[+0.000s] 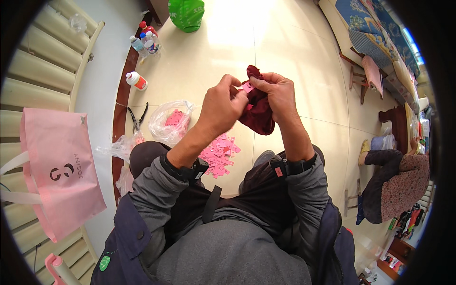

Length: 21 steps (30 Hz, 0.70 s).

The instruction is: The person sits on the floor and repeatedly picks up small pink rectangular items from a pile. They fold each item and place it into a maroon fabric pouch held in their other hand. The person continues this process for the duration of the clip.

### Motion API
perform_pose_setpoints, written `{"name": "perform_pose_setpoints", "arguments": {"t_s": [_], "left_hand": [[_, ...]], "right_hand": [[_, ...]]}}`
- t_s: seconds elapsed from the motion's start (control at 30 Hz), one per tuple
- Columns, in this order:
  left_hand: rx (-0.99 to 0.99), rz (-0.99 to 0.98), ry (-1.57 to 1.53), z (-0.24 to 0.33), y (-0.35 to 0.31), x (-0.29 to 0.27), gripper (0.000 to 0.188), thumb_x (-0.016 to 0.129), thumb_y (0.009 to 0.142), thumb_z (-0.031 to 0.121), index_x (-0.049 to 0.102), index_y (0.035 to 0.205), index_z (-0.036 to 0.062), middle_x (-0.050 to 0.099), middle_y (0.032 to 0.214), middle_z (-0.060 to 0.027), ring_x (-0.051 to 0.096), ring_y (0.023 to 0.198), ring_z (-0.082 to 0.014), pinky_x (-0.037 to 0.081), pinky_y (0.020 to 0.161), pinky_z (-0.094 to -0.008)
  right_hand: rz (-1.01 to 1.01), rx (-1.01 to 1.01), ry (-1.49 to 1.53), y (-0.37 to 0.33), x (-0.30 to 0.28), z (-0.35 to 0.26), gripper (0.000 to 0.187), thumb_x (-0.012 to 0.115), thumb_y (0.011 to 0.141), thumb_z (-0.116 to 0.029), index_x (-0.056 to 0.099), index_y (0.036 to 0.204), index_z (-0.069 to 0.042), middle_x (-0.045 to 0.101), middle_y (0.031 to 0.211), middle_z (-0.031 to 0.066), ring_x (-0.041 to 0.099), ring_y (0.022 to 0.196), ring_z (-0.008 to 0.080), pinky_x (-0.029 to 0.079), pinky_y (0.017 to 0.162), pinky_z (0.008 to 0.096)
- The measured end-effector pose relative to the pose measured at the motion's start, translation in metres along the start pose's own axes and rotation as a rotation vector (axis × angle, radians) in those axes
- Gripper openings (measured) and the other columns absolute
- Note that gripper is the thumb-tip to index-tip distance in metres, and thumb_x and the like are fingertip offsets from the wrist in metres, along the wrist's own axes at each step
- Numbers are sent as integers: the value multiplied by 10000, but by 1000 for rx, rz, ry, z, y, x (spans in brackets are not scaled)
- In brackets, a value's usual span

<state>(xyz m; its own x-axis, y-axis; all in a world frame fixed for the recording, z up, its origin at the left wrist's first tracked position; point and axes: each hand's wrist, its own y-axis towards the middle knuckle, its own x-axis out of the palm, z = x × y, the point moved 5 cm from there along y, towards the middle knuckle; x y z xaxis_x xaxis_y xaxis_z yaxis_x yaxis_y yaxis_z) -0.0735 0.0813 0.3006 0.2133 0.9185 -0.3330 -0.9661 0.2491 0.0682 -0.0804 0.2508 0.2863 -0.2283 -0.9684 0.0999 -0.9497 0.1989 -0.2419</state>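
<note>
Out in front of me I hold a dark red piece of cloth [259, 116], gathered and hanging down; its exact kind is hard to tell. My right hand [281, 97] is closed on its upper edge, thumb on top. The fingers of my left hand [222, 105] pinch a small pink tag [248, 86] that lies against the cloth. Below, a loose pile of pink tags [219, 154] covers the floor between my legs. More pink tags fill part of a clear plastic bag [159, 121] left of my left forearm.
A black-handled tool like pliers [137, 121] lies near the left wall. A white bottle [137, 80], several other bottles [148, 43] and a green bag [186, 16] stand farther off. A pink bag [61, 166] hangs by the radiator [52, 61]. Another person [394, 187] sits at right.
</note>
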Motion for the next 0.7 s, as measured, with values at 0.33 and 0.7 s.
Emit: {"name": "perform_pose_setpoints", "arguments": {"t_s": [0.33, 0.7], "left_hand": [[596, 178, 762, 21, -10, 8, 101, 672, 925, 115, 694, 971, 28, 707, 836, -91, 687, 792, -271, 503, 777, -398], [-482, -146, -749, -30, 3, 5, 308, 508, 1070, 174, 614, 1228, -68, 739, 1067, -196, 757, 914, -264, 610, 871, -365]], "right_hand": [[-2, 18, 4, -2, 3, -4, 180, 773, 897, -105, 744, 972, 56, 758, 844, 98, 703, 711, 123, 570, 630, 255], [6, 18, 13, 4, -5, 4, 244, 686, 986, -181, 752, 1056, 43, 717, 813, 42, 619, 639, 90, 504, 560, 249]]}}
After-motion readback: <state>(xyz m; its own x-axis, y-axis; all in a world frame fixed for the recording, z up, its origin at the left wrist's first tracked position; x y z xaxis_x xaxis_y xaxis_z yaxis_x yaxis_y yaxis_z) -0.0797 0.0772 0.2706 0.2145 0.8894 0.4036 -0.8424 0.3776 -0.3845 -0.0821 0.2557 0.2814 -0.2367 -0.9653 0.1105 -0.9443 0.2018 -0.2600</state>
